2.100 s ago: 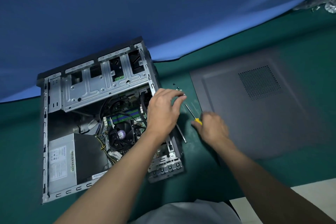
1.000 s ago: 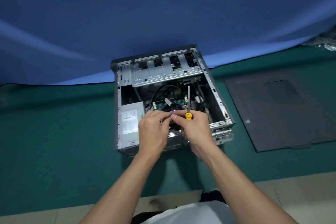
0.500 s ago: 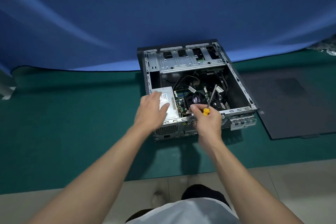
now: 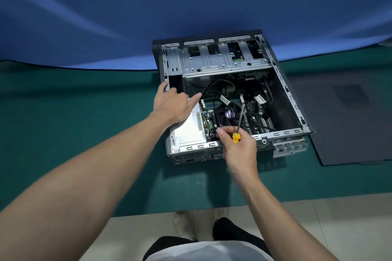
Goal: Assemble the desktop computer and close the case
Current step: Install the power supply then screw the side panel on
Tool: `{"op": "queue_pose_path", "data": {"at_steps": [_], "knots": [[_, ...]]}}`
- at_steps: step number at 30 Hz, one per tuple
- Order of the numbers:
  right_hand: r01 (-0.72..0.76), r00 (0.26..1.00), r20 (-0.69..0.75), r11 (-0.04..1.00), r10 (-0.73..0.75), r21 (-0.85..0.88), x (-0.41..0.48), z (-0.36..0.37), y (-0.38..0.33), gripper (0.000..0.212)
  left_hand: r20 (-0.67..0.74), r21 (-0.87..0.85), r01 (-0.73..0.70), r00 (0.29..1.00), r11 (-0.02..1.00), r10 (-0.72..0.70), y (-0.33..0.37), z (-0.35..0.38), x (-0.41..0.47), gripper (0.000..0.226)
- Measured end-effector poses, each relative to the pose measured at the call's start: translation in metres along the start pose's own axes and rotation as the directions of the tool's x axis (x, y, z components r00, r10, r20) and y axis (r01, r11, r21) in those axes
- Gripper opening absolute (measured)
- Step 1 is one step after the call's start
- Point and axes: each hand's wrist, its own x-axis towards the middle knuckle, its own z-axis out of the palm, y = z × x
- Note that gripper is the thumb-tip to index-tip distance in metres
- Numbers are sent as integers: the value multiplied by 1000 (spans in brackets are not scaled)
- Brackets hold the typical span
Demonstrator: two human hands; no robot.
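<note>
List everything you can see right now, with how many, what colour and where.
computer case: one, grey metal with a black front, lying open on the mat
drive cage: one, grey, at the far end of the case
power supply: one, silver, near-left corner of the case
fan: one, black, middle of the case
side panel: one, dark grey, flat on the mat right of the case
screwdriver: one, yellow handle, in the right hand, shaft over the fan
mat: one, green, under the case
backdrop cloth: one, blue, behind the mat
floor: pale tiles, nearest edge
hands: left hand rests open on the case's left side; right hand grips the screwdriver
</note>
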Motion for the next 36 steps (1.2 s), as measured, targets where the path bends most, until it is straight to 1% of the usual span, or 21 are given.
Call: {"op": "queue_pose_path", "data": {"at_steps": [2, 7, 10, 14, 16, 18, 20, 21, 22, 24, 26, 27, 28, 29, 30, 31, 32, 33, 34, 35, 36], "knots": [[2, 1000, 7, 1000, -3, 5, 1, 0, 0, 9, -26, 36, -10, 1000, 999, 11, 5, 0, 3, 87], [7, 1000, 8, 1000, -7, 9, 0, 2, 2, 10, -70, 48, -29, 997, 998, 32, 3, 3, 4, 85], [19, 1000, 6, 1000, -19, -9, -1, 3, 3, 14, -52, 24, -8, 999, 1000, 9, 3, 1, 8, 83], [30, 999, 20, 999, -30, -24, -2, 3, 0, 11, -25, -22, 4, 1000, 1000, -5, 2, -2, 11, 81], [55, 998, 39, 997, -53, -59, -6, 2, -1, 10, -3, -71, 2, 1000, 997, -3, 3, -1, 5, 76], [97, 994, 67, 991, -91, -92, -11, 2, -1, 11, 5, -155, 19, 1000, 988, -18, 1, 0, 1, 64], [134, 987, 111, 982, -120, -135, -16, 3, -1, 11, -9, -263, 97, 995, 960, -103, -4, 1, -11, 42], [150, 983, 128, 976, -131, -157, -20, 4, 1, 11, -10, -325, 151, 987, 934, -163, -6, 4, -19, 42], [162, 981, 139, 971, -139, -174, -23, 4, 3, 11, 0, -389, 213, 973, 896, -232, -6, 7, -27, 54], [161, 979, 151, 969, -134, -189, -29, 5, 7, 12, 72, -520, 349, 928, 780, -367, -2, 7, -48, 77], [159, 978, 164, 966, -127, -204, -35, 6, 11, 12, 136, -614, 429, 884, 663, -446, 1, 5, -67, 89], [172, 975, 176, 962, -136, -211, -37, 6, 13, 12, 139, -647, 437, 873, 624, -467, 2, 5, -77, 90], [193, 970, 189, 957, -153, -218, -39, 7, 15, 12, 111, -702, 410, 871, 582, -480, 3, 7, -86, 85], [226, 963, 202, 946, -181, -232, -42, 7, 16, 12, 77, -788, 365, 857, 495, -510, 2, 9, -97, 74], [275, 951, 216, 927, -223, -255, -43, 8, 18, 12, 56, -877, 312, 822, 365, -567, 2, 11, -108, 56], [331, 934, 234, 899, -270, -286, -45, 8, 20, 11, 60, -939, 260, 766, 224, -640, 5, 14, -121, 34], [386, 915, 250, 867, -316, -315, -47, 10, 23, 8, 96, -967, 235, 694, 98, -714, 7, 18, -133, 13], [438, 894, 265, 833, -362, -339, -49, 13, 26, 6, 140, -975, 220, 629, 3, -764, 11, 20, -145, 9], [491, 868, 278, 794, -411, -359, -51, 16, 29, 7, 198, -972, 219, 595, -81, -779, 14, 24, -156, 14], [542, 839, 287, 751, -462, -377, -51, 20, 32, 8, 264, -962, 222, 604, -159, -752, 19, 29, -165, 14], [589, 808, 297, 707, -509, -391, -52, 24, 34, 8, 326, -945, 246, 633, -217, -702, 25, 33, -173, 14]]}}
